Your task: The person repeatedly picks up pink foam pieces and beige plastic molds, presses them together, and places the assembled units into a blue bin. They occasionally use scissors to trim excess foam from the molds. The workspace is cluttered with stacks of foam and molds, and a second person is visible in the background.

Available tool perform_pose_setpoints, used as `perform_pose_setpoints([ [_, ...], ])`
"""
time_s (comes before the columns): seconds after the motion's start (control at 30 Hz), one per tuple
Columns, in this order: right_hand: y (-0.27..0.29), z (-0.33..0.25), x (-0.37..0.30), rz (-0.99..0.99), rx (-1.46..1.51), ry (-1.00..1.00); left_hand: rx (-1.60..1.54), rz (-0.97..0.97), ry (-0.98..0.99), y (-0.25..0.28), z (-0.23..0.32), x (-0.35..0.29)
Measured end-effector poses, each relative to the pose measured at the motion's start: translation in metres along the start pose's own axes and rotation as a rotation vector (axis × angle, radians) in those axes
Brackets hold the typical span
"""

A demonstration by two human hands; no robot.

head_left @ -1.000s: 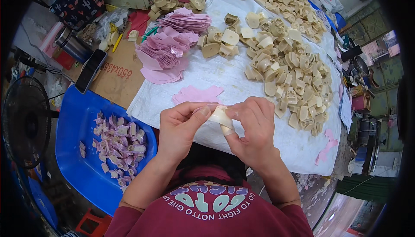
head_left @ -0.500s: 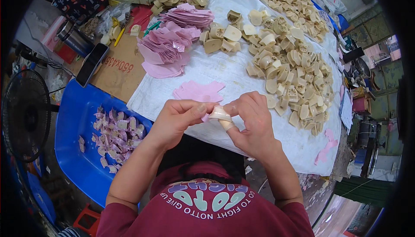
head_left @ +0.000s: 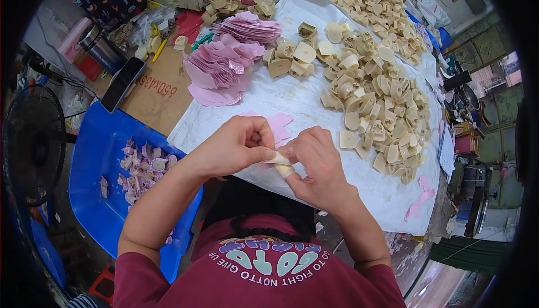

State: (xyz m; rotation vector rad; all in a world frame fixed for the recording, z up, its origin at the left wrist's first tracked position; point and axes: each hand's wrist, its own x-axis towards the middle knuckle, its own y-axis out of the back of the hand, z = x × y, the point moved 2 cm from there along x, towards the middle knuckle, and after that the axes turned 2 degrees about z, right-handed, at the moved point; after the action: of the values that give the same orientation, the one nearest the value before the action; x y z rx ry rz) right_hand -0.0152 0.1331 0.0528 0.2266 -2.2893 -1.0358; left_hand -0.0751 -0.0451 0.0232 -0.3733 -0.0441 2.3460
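Close to the table's near edge, my right hand (head_left: 319, 165) grips a small beige plastic piece, apparently a shoe heel (head_left: 279, 160), between thumb and fingers. My left hand (head_left: 241, 146) meets it from the other side, thumb and fingertips pinched at the heel's edge. A bit of pink sheet shows by these fingertips, but how far it covers the heel is hidden. Just beyond the hands lies a cut pink piece (head_left: 279, 127), partly behind my left fingers. Further off stand stacks of pink cut pieces (head_left: 216, 69), and to the right spreads a heap of beige heels (head_left: 376, 92).
A blue tub (head_left: 92, 187) at lower left holds several pink-covered pieces (head_left: 143, 167). White cloth (head_left: 210, 128) covers the table. A phone (head_left: 123, 83) and a steel tumbler (head_left: 102, 49) stand at the left, with a black fan (head_left: 33, 145) beyond the tub. A pink scrap (head_left: 420, 198) lies at the right.
My left hand has moved slightly up and right, its fingers now curled over the heel. The heel has turned in my right hand. The whole view has shifted a little.
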Motion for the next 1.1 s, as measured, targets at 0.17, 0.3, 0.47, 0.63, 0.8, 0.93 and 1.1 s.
perform_pose_setpoints([
  [0.17, -0.008, 0.012, -0.015, 0.003, 0.209, -0.274, 0.005, -0.033, -0.017, 0.000, -0.008, 0.012],
  [0.3, -0.021, 0.022, -0.025, 0.193, 0.688, -0.643, -0.299, 0.170, -0.273, -0.015, -0.022, 0.015],
  [0.47, -0.014, 0.019, -0.025, 0.212, 0.903, -0.816, -0.572, 0.085, -0.269, -0.023, -0.041, 0.007],
  [0.63, -0.023, 0.014, -0.027, 0.227, 0.576, -0.708, 0.235, 0.432, -0.586, -0.026, -0.017, 0.000],
  [0.8, -0.021, 0.019, -0.029, 0.083, 0.515, -0.701, 0.302, 0.355, -0.511, -0.025, -0.010, -0.003],
  [0.93, -0.019, 0.019, -0.028, 0.082, 0.489, -0.662, 0.368, 0.401, -0.575, -0.030, -0.014, -0.005],
  [1.1, 0.009, 0.000, -0.015, -0.075, 0.135, -0.333, -0.242, 0.297, -0.502, -0.037, -0.030, -0.018],
])
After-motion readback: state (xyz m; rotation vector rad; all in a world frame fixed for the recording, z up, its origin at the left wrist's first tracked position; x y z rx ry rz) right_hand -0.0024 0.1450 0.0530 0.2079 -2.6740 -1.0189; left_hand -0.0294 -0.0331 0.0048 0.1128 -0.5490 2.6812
